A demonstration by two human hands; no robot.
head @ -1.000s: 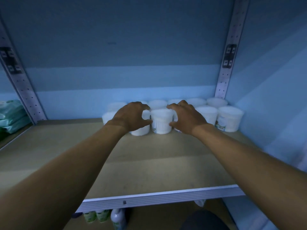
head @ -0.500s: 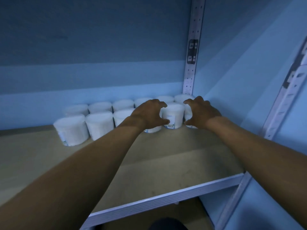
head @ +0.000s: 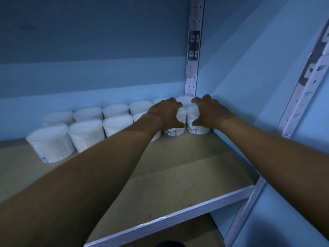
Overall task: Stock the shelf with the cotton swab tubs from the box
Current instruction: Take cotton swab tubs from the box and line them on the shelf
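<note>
Pale blue walls close in the corner of a metal rack, lit dimly, with a perforated white steel upright [head: 192,50] rising in the back corner and another perforated upright [head: 306,90] slanting along the right side. Beneath them lies a tan fibreboard shelf [head: 178,175] edged by a white metal front rail [head: 178,216].

Round white plastic cotton swab tubs [head: 85,129] stand upright in two rows along the back wall, packed side by side from the left part of the board into the right corner. The front-row tub at the far right [head: 193,120], just beside the side wall, shows a barcode label low on its side, as does the neighbouring tub [head: 175,132] to its left.

Both bare forearms reach in from the near edge. The left hand [head: 164,114] curls over the neighbouring barcode tub, fingers arched and thumb low at its side, gripping it. The right hand [head: 209,113] claws round the far-right tub the same way, thumb at its front. The two hands sit close together, fingertips nearly meeting.
</note>
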